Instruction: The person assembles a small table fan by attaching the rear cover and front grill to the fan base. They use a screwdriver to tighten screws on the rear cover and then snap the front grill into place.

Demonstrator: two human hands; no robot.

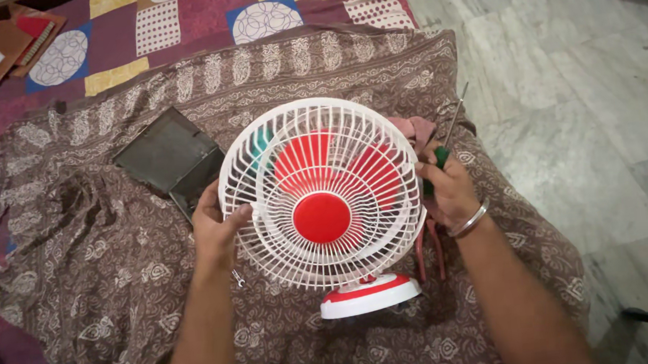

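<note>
left hand [216,227]: gripping left rim of white fan guard [322,194] | right hand [448,188]: holding green-handled screwdriver [443,146] at guard's right rim

Two bare forearms come in from the lower edge of the view, neither covered by any sleeve as far up as can be seen. The left hand [216,229] wears no ring, watch or band that shows. The right hand [448,188] has a plain silver-coloured metal bangle [471,220] around the wrist, thin and smooth, sitting just behind the hand. No gloves are worn on either hand.
</note>
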